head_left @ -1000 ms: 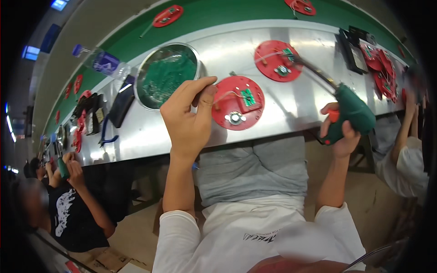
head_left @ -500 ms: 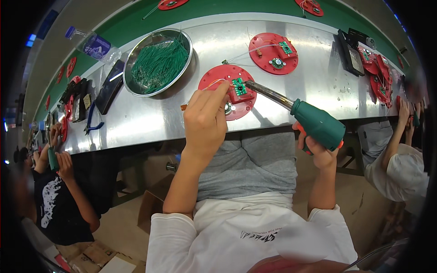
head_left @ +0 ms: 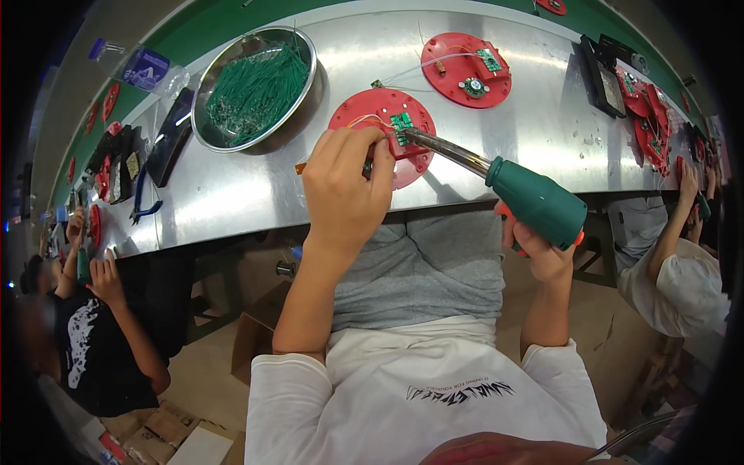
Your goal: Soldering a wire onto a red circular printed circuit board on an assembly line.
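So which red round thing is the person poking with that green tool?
Start at the long shiny metal bench and find the round steel bowl of green wires. Just to its right lies a red plastic disc with a small green circuit board on it. Unlike the other red disc farther back, it has the left hand pinching it and the green-handled soldering iron touching its board.

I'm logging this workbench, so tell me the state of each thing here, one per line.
Left hand: pinching a thin wire over the near red disc.
Right hand: gripping the soldering iron.
Soldering iron: tip on the small green board.
Near red disc: flat on the table.
Far red disc: flat, untouched.
Metal bowl: full of green wires.
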A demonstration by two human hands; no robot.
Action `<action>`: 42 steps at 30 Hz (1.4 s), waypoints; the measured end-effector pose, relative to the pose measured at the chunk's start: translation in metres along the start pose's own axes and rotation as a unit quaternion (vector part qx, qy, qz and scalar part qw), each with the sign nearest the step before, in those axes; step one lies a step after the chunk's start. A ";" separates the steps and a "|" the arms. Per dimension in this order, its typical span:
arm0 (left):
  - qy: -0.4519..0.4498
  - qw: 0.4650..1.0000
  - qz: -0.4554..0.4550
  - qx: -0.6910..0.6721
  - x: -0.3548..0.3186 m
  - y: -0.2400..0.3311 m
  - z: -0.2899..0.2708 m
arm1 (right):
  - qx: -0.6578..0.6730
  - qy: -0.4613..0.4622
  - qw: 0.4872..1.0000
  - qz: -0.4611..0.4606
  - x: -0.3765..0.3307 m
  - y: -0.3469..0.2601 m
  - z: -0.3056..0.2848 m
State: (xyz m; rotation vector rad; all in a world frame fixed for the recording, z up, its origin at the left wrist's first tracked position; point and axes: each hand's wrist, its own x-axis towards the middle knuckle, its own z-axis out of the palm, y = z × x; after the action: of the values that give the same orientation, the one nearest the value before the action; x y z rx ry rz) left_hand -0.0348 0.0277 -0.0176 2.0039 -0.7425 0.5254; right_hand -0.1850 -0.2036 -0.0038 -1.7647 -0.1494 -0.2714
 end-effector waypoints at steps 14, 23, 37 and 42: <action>-0.006 0.999 0.017 0.027 0.003 -0.005 0.001 | 0.064 0.090 0.990 0.086 0.005 -0.013 0.007; -0.009 1.000 0.013 0.012 0.001 -0.006 0.000 | 0.073 0.089 0.991 0.071 0.004 -0.013 0.006; 0.011 0.999 0.024 0.019 -0.001 -0.004 0.001 | -0.021 0.043 0.999 0.010 -0.019 0.006 -0.013; 0.025 0.999 0.001 0.025 -0.005 -0.003 -0.001 | -0.152 0.083 0.984 0.036 -0.019 -0.002 -0.007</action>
State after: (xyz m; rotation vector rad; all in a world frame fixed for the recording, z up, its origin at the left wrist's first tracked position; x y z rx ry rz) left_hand -0.0369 0.0314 -0.0217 2.0285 -0.7070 0.5987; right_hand -0.2046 -0.2095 -0.0054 -2.0355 0.0807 -0.4028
